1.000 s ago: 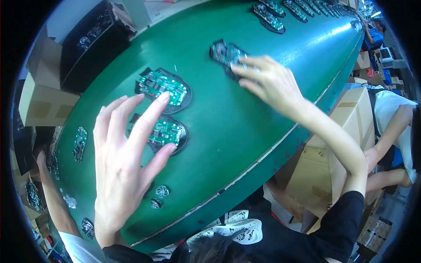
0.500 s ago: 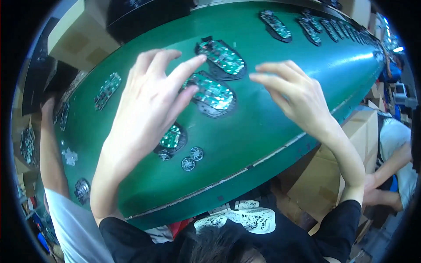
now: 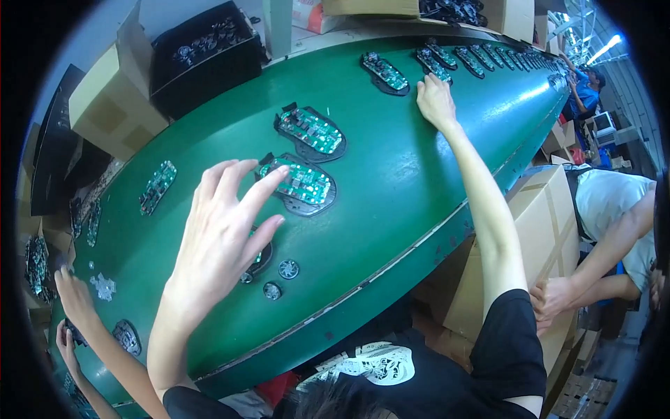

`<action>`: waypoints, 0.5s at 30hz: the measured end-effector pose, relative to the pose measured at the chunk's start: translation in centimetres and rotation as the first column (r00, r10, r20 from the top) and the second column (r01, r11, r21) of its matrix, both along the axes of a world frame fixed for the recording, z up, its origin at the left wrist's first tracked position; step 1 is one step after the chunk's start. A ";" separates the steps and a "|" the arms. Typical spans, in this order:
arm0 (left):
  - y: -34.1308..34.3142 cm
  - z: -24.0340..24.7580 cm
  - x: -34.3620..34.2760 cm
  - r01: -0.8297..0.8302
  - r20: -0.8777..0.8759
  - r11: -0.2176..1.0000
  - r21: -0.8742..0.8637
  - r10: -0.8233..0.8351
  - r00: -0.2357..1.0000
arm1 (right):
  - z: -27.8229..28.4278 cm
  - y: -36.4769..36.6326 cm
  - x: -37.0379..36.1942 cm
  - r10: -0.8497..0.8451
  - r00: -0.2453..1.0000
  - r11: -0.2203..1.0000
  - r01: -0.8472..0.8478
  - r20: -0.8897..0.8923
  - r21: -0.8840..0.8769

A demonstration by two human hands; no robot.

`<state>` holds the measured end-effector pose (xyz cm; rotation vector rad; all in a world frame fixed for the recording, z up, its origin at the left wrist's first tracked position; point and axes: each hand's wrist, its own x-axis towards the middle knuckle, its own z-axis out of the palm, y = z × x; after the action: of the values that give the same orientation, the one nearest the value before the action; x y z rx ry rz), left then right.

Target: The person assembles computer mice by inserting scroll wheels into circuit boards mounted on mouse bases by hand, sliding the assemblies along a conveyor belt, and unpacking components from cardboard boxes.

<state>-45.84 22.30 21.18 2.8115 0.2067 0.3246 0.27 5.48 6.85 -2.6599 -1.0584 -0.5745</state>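
My left hand [image 3: 227, 220] is raised over the green work surface with its fingers spread, holding nothing. Its forefinger overlaps a green circuit board in a black casing half [image 3: 307, 185]. A similar board in its casing [image 3: 317, 131] lies just beyond. Beneath the hand, another casing [image 3: 262, 260] is mostly hidden. Two small black spoked wheels [image 3: 288, 269] sit beside it. My right hand [image 3: 437, 105] reaches far out, fingertips bent down at the near end of a circuit board in a casing [image 3: 434, 64]. Whether they grip it cannot be seen.
Several more boards in casings [image 3: 481, 57] run in a row toward the far right. A loose circuit board [image 3: 158, 187] and a clear plastic part [image 3: 103, 286] lie left. A co-worker's hands [image 3: 75, 300] are at lower left; cardboard boxes [image 3: 115, 105] and a black bin [image 3: 206, 56] stand behind.
My right hand has moved away to the far row of boards. My left hand stays spread, now lower in view. The view has shifted, and a co-worker's hands show at lower left.
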 end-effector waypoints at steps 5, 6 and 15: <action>0.1 -1.9 1.8 0.073 0.018 0.996 -0.052 -0.072 0.997 | 1.2 -1.2 2.5 0.139 0.990 0.989 -0.140 0.007 0.056; -0.1 -2.6 2.2 0.084 0.023 0.996 -0.042 -0.084 0.996 | 1.1 -1.2 2.6 0.143 0.990 0.988 -0.143 0.006 0.053; -4.0 -7.4 4.5 0.138 0.001 0.990 0.020 -0.138 0.990 | 0.4 -0.1 3.1 -0.199 0.980 0.973 0.195 0.021 0.123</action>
<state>-41.35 18.25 13.75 2.8261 0.0074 0.3001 3.41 5.43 7.24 -2.6735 -0.7460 -0.6997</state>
